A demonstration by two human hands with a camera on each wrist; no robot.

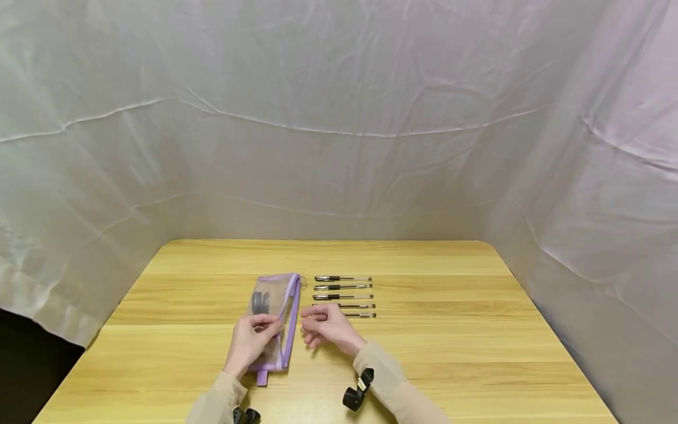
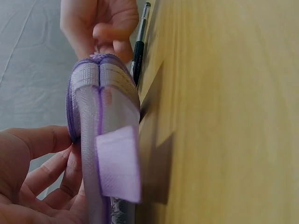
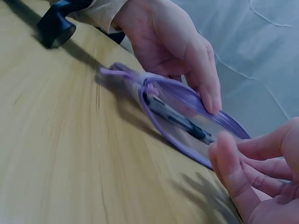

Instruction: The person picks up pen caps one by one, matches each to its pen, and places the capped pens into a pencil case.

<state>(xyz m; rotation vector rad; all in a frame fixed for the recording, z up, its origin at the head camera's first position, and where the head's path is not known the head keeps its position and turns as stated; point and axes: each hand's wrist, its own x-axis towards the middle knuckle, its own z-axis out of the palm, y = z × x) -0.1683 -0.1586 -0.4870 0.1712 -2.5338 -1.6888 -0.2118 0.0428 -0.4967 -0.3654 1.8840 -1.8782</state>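
Note:
A mesh pouch with purple zip edging lies on the table, its zip side gaping. My left hand pinches the upper edge of the opening between thumb and fingers. My right hand is at the opening, its thumb and fingertips around the clear end of a pen. The pen's cap and black grip reach inside the pouch; its far end is hidden by the fingers. Dark items show through the mesh. A purple tab sticks out from the pouch's near end.
Several black-gripped clear pens lie in parallel rows right of the pouch, the nearest partly covered by my right hand. A small ring hangs at the pouch's far corner. Pale curtains enclose the wooden table.

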